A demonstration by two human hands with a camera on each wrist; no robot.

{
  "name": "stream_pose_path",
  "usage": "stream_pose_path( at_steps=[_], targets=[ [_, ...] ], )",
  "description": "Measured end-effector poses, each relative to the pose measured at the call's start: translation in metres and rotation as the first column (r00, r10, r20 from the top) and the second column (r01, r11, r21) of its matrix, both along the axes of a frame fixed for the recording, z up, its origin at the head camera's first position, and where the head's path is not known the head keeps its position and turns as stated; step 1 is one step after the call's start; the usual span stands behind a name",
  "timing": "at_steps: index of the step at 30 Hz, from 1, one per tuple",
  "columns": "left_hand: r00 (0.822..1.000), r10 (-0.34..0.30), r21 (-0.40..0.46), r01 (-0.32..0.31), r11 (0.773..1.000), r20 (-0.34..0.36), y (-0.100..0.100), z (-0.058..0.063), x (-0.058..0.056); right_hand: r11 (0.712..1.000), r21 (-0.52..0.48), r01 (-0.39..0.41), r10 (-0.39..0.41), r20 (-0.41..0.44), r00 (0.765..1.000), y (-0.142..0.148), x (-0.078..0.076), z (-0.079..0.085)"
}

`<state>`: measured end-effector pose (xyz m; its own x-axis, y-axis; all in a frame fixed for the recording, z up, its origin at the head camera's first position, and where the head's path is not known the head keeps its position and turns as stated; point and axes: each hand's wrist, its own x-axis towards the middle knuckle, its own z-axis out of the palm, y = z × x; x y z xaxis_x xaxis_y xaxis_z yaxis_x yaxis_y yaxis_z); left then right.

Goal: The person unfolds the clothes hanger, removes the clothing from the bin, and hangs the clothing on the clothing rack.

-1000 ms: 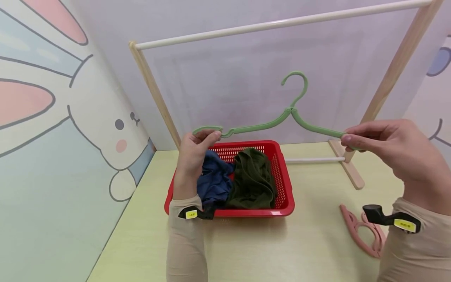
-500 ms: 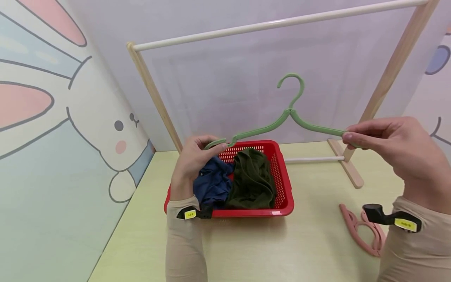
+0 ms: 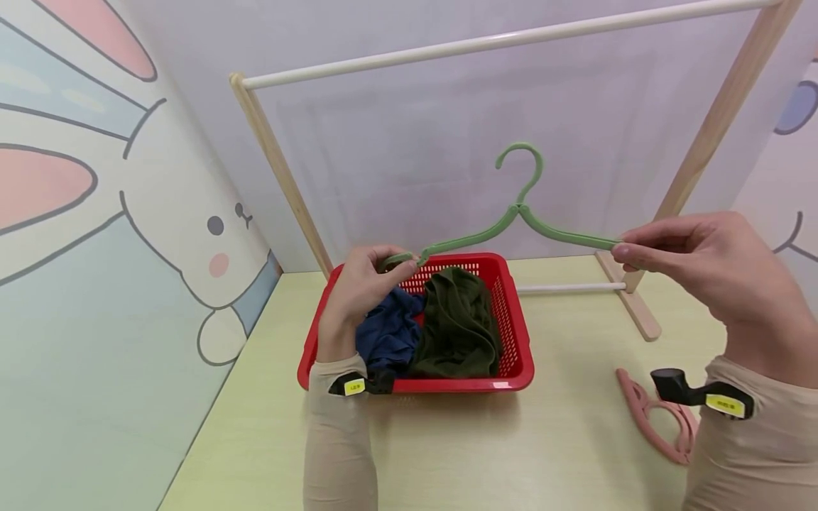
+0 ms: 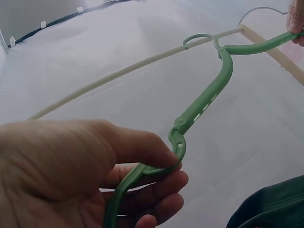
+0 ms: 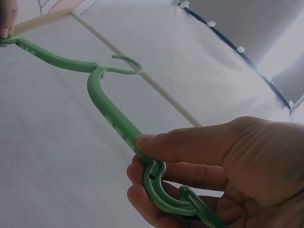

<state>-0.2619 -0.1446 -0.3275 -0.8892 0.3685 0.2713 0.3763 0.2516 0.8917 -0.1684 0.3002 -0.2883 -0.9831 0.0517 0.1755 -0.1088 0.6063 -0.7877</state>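
Observation:
A green folding hanger (image 3: 476, 239) is held up in front of the rack, its two arms spread and its hook on top. My left hand (image 3: 361, 287) pinches the curved joint near the hanger's left end, just over the basket's back rim. In the left wrist view, the left thumb (image 4: 147, 149) presses on that joint, and the end piece runs down across the fingers. My right hand (image 3: 709, 262) pinches the other arm near its end. The right wrist view shows the right thumb (image 5: 175, 145) on the arm, with a curved notch and end piece below it.
A red basket (image 3: 524, 355) on the table holds a blue cloth (image 3: 390, 333) and a dark green cloth (image 3: 460, 326). Behind stands a wooden rack with a white top rail (image 3: 447, 50). A pink folded hanger (image 3: 645, 419) lies at the right, partly behind the right sleeve.
My left hand has moved slightly right and down, its grip shifting at the hanger's joint. The hanger's hook and middle have sunk a little and drifted left. The right hand has barely moved.

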Motion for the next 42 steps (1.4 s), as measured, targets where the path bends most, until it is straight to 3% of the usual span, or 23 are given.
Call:
stream_pose_path(
  at_steps=[10,15,18,23,27,36,42],
  targets=[
    [1.000,0.003,0.019,-0.003,1.000,-0.021,0.000,0.000,0.002,0.999,0.029,-0.013,0.014,-0.010,1.000,-0.001,-0.003,0.002],
    [1.000,0.001,-0.006,-0.001,1.000,-0.014,-0.001,0.001,0.001,0.995,-0.103,0.000,-0.008,-0.083,0.996,0.001,-0.002,0.000],
    [1.000,0.001,-0.018,-0.001,1.000,-0.009,-0.001,0.001,0.001,0.977,-0.214,0.016,-0.043,-0.121,0.992,0.001,0.001,-0.001],
    [1.000,-0.005,-0.032,0.005,0.999,-0.020,-0.001,0.002,0.001,0.954,-0.297,0.045,-0.099,-0.167,0.981,-0.003,0.005,0.001],
    [0.999,-0.028,-0.039,0.027,0.999,-0.029,0.002,0.002,0.001,0.953,-0.298,0.046,-0.104,-0.181,0.978,-0.013,0.007,0.004],
    [0.998,-0.057,-0.069,0.056,0.996,-0.021,0.016,-0.001,0.001,0.979,-0.200,-0.040,-0.006,-0.227,0.974,-0.045,-0.004,0.004],
    [0.997,-0.068,-0.107,0.063,0.992,-0.036,0.026,-0.002,0.003,0.990,-0.133,-0.040,0.021,-0.142,0.990,-0.056,-0.005,0.002]
  ],
)
